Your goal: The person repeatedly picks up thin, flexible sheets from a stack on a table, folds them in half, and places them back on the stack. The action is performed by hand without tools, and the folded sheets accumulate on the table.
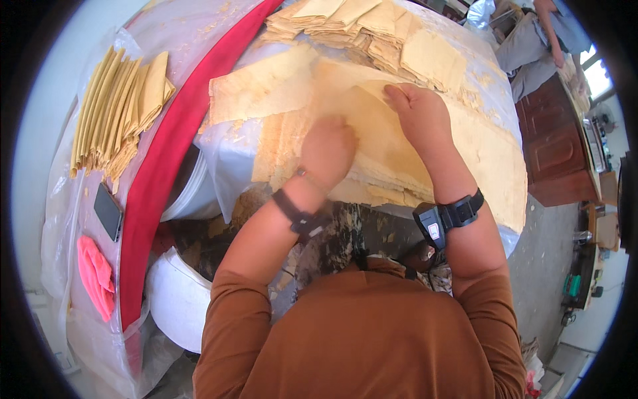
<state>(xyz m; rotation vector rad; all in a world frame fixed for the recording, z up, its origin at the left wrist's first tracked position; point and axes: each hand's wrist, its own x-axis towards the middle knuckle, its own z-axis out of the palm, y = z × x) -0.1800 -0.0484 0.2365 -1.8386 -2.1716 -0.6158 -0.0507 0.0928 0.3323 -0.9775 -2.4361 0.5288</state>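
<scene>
Thin yellow sheets that look like dried tofu skin (478, 144) lie in a wide, ragged-edged pile in front of me. My right hand (421, 112) pinches the far edge of a darker yellow sheet (386, 134) between thumb and fingers. That sheet slants down across the pile towards me. Motion blurs my left hand (329, 149), which is over the pile at that sheet's left side. Its fingers look curled, but whether they grip anything is unclear. A loose pale sheet (259, 92) lies beyond my left hand.
Folded sheets (349, 20) are stacked at the far side. On the left, rolled or folded sheets (117, 99), a phone (108, 212) and a pink cloth (94, 277) lie beyond a red strip (164, 134). A white round container (179, 299) stands by my left elbow. Another person (533, 45) is at the far right.
</scene>
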